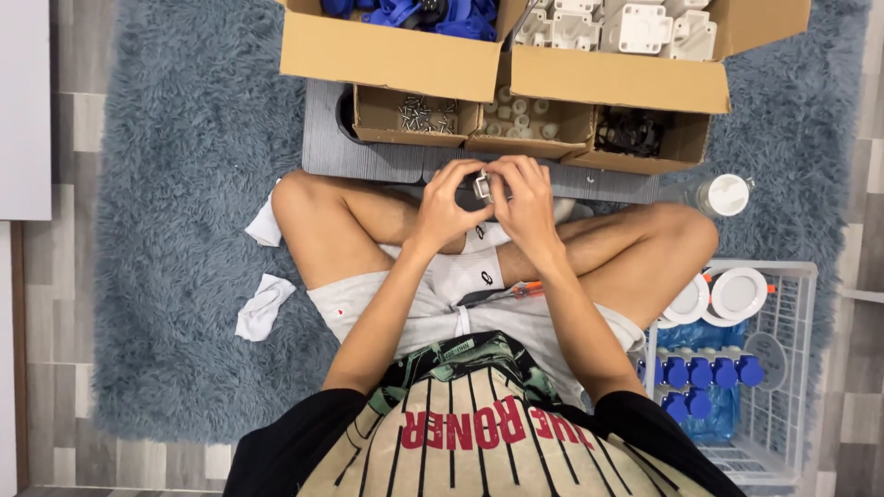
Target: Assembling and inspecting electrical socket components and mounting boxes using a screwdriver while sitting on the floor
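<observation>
The small grey part (482, 185) between the left hand (444, 207) and the right hand (527, 204) is mostly covered by fingers, so its shape cannot be told. The blue parts (414, 11) and the white plastic parts (615, 23) in the two big boxes are cut off by the top edge. The orange-handled tool (516, 291) on the lap is largely hidden under the right forearm. The screws (425, 114) are too small to tell apart.

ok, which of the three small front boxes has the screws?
The left small box, with loose silver screws; the middle box holds white round pieces, the right box dark parts.
</observation>
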